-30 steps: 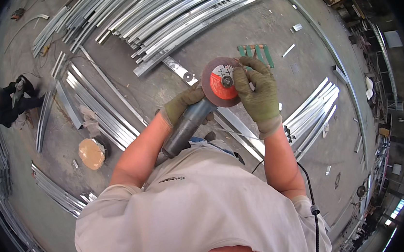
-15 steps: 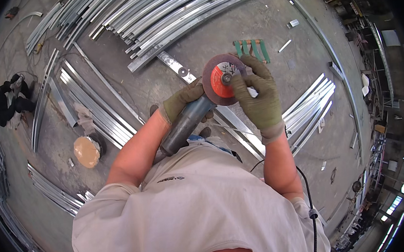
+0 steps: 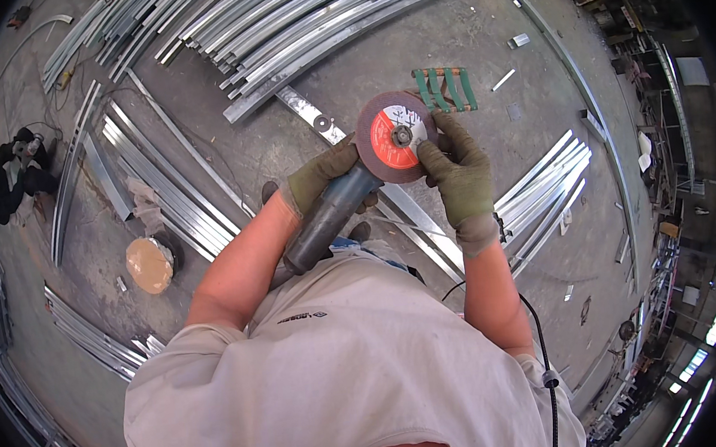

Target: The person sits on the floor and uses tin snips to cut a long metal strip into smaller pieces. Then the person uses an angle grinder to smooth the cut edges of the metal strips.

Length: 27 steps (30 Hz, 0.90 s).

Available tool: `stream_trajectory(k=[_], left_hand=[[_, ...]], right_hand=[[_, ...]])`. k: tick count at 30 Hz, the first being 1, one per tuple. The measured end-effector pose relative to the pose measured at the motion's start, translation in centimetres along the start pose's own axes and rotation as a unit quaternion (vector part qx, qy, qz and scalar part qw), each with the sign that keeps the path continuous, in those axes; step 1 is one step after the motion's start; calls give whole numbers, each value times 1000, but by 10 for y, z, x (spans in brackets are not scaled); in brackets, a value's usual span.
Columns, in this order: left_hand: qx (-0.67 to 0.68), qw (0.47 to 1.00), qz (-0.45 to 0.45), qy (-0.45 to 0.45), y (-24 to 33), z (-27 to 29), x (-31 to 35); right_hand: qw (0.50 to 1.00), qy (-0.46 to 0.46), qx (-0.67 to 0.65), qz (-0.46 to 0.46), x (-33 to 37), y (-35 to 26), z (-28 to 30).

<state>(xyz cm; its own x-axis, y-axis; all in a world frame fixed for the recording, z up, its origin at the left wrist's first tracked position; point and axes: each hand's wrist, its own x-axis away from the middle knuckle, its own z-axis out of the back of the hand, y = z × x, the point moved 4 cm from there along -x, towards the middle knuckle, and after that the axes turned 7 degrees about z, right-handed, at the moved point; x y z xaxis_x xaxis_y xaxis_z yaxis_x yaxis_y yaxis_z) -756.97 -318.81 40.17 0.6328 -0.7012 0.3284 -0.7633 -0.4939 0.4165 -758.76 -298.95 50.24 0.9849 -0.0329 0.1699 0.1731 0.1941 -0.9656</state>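
An angle grinder (image 3: 323, 222) with a dark blue-grey body lies slanted in front of my torso, disc face up. My gloved left hand (image 3: 323, 175) is wrapped round it near the head. On the spindle sits a dark abrasive disc (image 3: 378, 161) with a red and white label and a metal piece (image 3: 402, 136) at its centre. My gloved right hand (image 3: 458, 166) pinches the disc's right rim, thumb on the face and fingers partly hidden behind. Beyond the disc, a small dark ring-shaped part (image 3: 322, 123) rests on a flat metal bar (image 3: 299, 104).
Long steel profiles (image 3: 297, 40) are stacked ahead, with more bundles to the left (image 3: 169, 186) and right (image 3: 549, 196). A green-strapped stool (image 3: 453, 87) stands beyond my right hand. At left are a round tan-topped object (image 3: 151, 265) and a crouching person (image 3: 17, 174). A black cable (image 3: 545, 352) runs by my right arm.
My right thumb has moved from the disc's centre to its lower right face, uncovering more of the label. My left hand keeps its hold on the grinder.
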Motion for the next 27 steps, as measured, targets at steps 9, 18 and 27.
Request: stream_trajectory(k=[9, 18, 27], left_hand=[[1, 1000, 11, 14, -9, 5, -1], [-17, 999, 9, 41, -5, 1, 1], [-9, 999, 21, 30, -3, -2, 2]], right_hand=[[1000, 0, 23, -11, -6, 5, -1], [942, -16, 246, 226, -2, -17, 8], [949, -35, 219, 225, 19, -33, -2]])
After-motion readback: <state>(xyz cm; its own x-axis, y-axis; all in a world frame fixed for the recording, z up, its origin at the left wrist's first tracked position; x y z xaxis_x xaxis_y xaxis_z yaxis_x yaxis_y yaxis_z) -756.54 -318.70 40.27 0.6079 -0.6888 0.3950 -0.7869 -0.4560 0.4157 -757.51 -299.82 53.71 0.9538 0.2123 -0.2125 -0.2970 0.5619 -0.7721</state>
